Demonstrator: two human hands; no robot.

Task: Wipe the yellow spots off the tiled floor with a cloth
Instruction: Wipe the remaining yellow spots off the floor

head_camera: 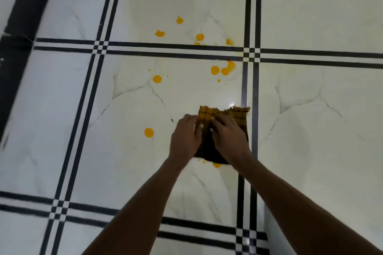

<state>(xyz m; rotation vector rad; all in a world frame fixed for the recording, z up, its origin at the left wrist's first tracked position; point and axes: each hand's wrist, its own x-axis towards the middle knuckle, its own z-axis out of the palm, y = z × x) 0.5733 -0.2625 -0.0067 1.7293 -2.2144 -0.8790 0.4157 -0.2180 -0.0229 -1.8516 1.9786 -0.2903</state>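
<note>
Left hand (185,137) is down on the cloth's left edge, fingers bent over it and thumb tip showing pale against the fabric. Right hand (229,136) lies on top beside it, fingers stretched forward and pressing flat. Under both sits the cloth (209,115), a dark yellow-checked piece with a frayed far edge (motion blur softens the fingers), lying on the white marble-look tiled floor (310,130) just left of a double black line. One yellow spot (149,132) lies left of the hands, another (216,165) peeks out at the cloth's near edge. Further spots (215,70) scatter ahead, some beyond the cross line.
</note>
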